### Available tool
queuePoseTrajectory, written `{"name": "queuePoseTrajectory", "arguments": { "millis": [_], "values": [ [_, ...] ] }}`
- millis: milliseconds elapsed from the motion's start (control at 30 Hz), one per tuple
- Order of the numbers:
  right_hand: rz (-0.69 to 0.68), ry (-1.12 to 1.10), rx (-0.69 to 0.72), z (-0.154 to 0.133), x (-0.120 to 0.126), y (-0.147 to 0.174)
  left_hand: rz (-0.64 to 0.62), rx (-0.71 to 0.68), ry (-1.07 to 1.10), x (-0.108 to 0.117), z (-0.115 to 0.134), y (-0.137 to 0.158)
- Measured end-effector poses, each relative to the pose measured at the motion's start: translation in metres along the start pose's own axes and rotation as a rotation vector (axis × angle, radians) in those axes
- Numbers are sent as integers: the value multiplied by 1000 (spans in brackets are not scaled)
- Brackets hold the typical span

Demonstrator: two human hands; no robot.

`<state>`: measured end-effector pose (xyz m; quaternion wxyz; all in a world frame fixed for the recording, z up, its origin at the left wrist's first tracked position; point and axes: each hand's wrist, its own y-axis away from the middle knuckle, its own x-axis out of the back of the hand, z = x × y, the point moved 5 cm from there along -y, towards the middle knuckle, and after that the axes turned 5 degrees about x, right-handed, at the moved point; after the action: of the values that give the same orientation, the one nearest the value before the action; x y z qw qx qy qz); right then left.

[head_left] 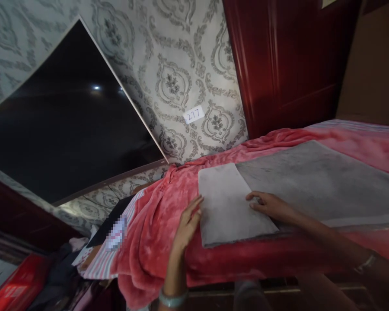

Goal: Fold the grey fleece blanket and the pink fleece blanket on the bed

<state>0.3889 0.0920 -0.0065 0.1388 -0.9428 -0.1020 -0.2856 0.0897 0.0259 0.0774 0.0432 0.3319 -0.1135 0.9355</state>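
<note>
A long grey cloth mat (317,185) lies across the bed. Its left end is turned over, forming a paler flap (225,203) on top. My left hand (188,222) rests along the flap's left folded edge with fingers stretched out, touching the fold. At the flap's right edge is my right hand (272,207), its fingers curled over the border and closed on the cloth; the thumb is partly hidden. A pale bangle (173,299) circles my left wrist.
A rumpled red blanket (155,220) covers the bed beneath the mat. Behind stand a large dark television (71,116), patterned wallpaper with a "277" paper label (193,114), and a dark red wooden panel (288,56). Clothes (63,268) and a red box (17,285) are at lower left.
</note>
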Motion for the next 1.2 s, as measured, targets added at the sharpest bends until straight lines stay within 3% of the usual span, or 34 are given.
{"name": "queuePoseTrajectory", "arguments": {
  "millis": [100, 200, 267, 400, 733, 833, 1000, 1200],
  "values": [
    [38, 90, -2, 0, -8, 8, -96, 5, -184, -32, 15, -69],
    [88, 115, 21, 0, -14, 19, -248, 35, -555, -76, 29, -130],
    [110, 113, 23, 0, -15, 23, -304, 50, -714, -99, 38, -160],
    [111, 107, 27, 1, -18, 24, -334, 73, -773, -127, 41, -196],
    [104, 22, 48, 11, -23, 25, -201, 8, -783, -157, 4, -220],
    [97, 22, 54, 12, -24, 25, -201, 24, -776, -157, 3, -223],
    [78, 56, 48, 14, -27, 23, -308, 109, -790, -157, 8, -227],
    [63, 37, 40, 7, -24, 22, -178, 34, -812, -157, 10, -221]
  ]
}}
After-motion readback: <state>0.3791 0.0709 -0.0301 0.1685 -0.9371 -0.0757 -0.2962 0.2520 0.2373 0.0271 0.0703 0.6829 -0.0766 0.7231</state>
